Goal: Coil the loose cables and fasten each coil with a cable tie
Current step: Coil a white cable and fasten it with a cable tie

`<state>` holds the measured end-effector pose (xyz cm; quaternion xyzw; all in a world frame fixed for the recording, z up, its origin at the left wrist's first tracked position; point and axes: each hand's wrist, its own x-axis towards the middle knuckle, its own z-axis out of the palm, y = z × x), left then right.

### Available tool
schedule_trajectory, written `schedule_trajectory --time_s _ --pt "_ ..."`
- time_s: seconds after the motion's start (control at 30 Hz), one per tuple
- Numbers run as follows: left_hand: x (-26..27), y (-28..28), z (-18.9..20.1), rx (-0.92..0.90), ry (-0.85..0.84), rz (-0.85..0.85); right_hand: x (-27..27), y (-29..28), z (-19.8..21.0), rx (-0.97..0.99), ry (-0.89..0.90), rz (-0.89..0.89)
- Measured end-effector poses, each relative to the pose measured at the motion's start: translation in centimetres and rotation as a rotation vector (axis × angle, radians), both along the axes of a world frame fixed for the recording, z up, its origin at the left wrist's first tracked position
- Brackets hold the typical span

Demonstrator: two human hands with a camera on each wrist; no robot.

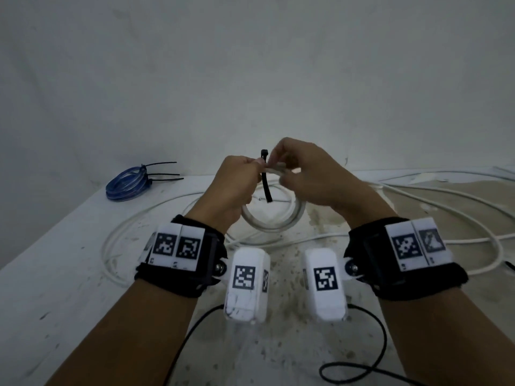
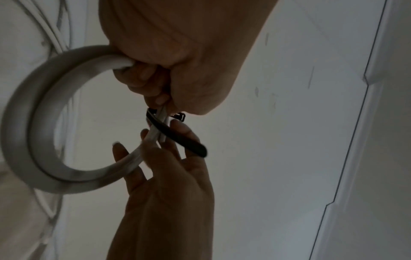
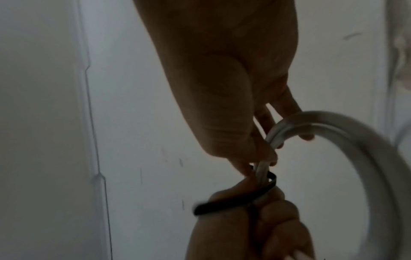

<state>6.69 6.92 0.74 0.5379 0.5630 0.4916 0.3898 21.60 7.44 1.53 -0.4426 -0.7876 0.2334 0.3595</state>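
Note:
I hold a white cable coil (image 1: 271, 220) upright above the table, between both hands. My left hand (image 1: 237, 188) grips the coil's top with curled fingers. A black cable tie (image 1: 266, 182) is looped over the coil there, its head sticking up and its tail hanging down inside the ring. My right hand (image 1: 306, 176) pinches the tie at the coil with thumb and forefinger. In the left wrist view the tie (image 2: 177, 135) crosses the coil (image 2: 26, 123) between the two hands. In the right wrist view the tie (image 3: 233, 200) bends around the coil (image 3: 355, 140).
A blue cable coil (image 1: 126, 185) with three black ties sticking out lies at the back left. Loose white cable (image 1: 446, 196) sprawls over the stained white table (image 1: 69, 274). A thin black cable (image 1: 370, 355) loops near the front. A wall stands close behind.

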Motion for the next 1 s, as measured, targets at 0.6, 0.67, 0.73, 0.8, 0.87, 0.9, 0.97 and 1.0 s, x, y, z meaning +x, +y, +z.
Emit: schedule_trajectory --time_s 0.6,0.67,0.73,0.8,0.87,0.9,0.97,1.0 --pt "0.1 0.1 0.6 0.105 0.109 -0.004 -2.4 -0.2 0.1 0.269 -0.082 -0.286" --pt "0.4 0.1 0.6 0.088 0.098 -0.007 -2.2 -0.4 0.0 0.344 -0.131 -0.330" --pt "0.4 0.3 0.6 0.069 0.104 0.000 -2.2 -0.7 0.1 0.401 -0.061 -0.347" --pt "0.2 0.5 0.6 0.051 0.097 0.014 -2.1 -0.8 0.2 0.397 -0.008 -0.338" --pt "-0.1 0.6 0.5 0.031 0.067 0.024 -1.9 -0.9 0.5 0.378 -0.012 -0.334" --pt "-0.1 0.7 0.5 0.025 0.059 0.024 -1.9 -0.9 0.6 0.377 -0.028 -0.338" --pt "-0.2 0.8 0.5 0.020 0.057 0.023 -1.8 -0.9 0.6 0.367 -0.060 -0.352" --pt "-0.2 0.8 0.4 0.019 0.057 0.023 -1.7 -0.9 0.6 0.360 -0.062 -0.357"
